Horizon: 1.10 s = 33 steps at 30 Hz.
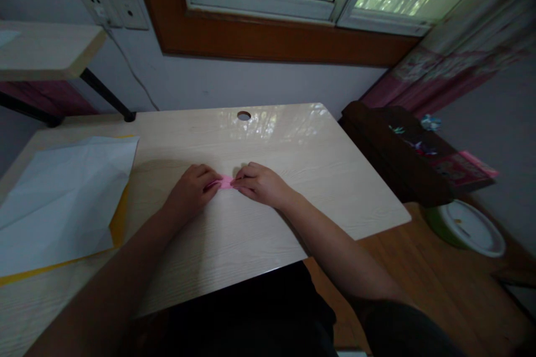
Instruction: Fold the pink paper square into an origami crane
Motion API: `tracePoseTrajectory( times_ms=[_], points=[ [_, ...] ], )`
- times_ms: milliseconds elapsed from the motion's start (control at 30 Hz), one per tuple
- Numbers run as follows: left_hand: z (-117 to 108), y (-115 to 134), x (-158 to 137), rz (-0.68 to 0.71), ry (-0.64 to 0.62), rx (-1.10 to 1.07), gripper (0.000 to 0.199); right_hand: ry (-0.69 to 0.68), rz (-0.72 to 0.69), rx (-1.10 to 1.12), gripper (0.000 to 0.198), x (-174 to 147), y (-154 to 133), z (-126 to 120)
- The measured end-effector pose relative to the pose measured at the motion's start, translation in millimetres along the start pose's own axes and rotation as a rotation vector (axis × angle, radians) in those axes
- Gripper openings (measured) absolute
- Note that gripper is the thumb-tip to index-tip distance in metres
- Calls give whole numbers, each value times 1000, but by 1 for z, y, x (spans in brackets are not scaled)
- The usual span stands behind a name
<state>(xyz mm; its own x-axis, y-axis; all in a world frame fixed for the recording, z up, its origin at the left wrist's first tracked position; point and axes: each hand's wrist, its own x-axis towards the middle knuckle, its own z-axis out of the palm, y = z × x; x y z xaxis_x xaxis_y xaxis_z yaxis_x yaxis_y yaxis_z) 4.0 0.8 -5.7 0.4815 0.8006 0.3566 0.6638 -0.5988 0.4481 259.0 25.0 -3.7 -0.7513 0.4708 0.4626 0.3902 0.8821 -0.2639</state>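
A small pink strip, which looks like folded paper [226, 182], lies between my two hands just above or on the pale wooden desk [268, 234]. My left hand [195, 187] pinches its left end between thumb and fingers. At the other end, the fingertips of my right hand [259, 183] are closed on it. Only the short middle stretch of the pink paper shows; both ends are covered by my fingers. I cannot tell whether it touches the desktop.
White sheets [62, 195] lie over a yellow sheet [120, 217] on the desk's left. A raised shelf [46, 47] on black legs stands at the back left. The desktop has a round cable hole [244, 116]. Right of the desk are a dark wooden cabinet [385, 150] and a white-lidded bin [471, 227].
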Motion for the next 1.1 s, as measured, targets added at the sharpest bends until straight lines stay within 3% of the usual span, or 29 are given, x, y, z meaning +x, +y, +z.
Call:
tracePoseTrajectory(
  times_ms=[433,700,1100],
  points=[
    [10,0,5,-103,-10,81,10,12,21,93,20,0,3,0],
    [11,-1,7,-130,-51,96,6,-27,168,292,18,-3,8,-11],
    [8,7,8,-126,-78,172,7,-107,295,375,14,-6,16,-26]
  ],
)
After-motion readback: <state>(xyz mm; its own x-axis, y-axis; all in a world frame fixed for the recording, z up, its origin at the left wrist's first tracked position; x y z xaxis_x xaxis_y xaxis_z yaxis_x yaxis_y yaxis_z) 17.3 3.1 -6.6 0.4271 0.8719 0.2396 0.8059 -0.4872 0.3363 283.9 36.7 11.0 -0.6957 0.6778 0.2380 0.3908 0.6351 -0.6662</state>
